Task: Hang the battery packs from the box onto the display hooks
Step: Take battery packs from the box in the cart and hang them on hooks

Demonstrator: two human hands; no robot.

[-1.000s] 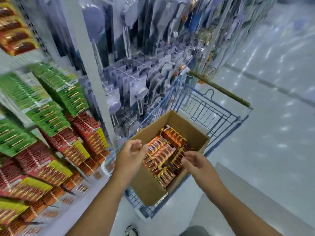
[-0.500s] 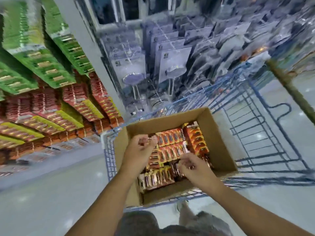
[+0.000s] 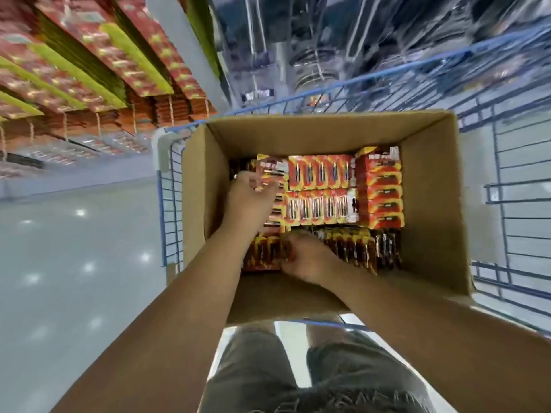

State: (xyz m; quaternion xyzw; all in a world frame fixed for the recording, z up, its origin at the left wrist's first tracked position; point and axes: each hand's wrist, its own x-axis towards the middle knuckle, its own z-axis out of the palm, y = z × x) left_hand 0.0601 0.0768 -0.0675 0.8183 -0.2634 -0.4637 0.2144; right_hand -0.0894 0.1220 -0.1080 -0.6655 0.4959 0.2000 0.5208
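An open cardboard box (image 3: pixel 429 189) sits in a blue wire cart and holds several rows of orange and red battery packs (image 3: pixel 322 189). Both my hands are down inside it. My left hand (image 3: pixel 250 201) is at the box's left side, fingers curled round a pack (image 3: pixel 269 171) at the far-left corner. My right hand (image 3: pixel 310 257) lies low at the near row, fingers curled onto the packs (image 3: pixel 265 254) there; blur hides the exact grip. Display hooks with red and yellow packs (image 3: pixel 98 55) hang on the shelving at the upper left.
The blue wire cart (image 3: pixel 507 204) surrounds the box, its rails close on the left and right. Shelving with silver-packaged goods (image 3: pixel 328 40) runs across the top. Glossy floor (image 3: pixel 74 263) lies to the left. My legs in grey shorts (image 3: pixel 313 377) are at the bottom.
My view has tilted down over the box. Both hands have gone from the box's rim deeper inside, the left taking a pack at the far left, the right onto the near row.
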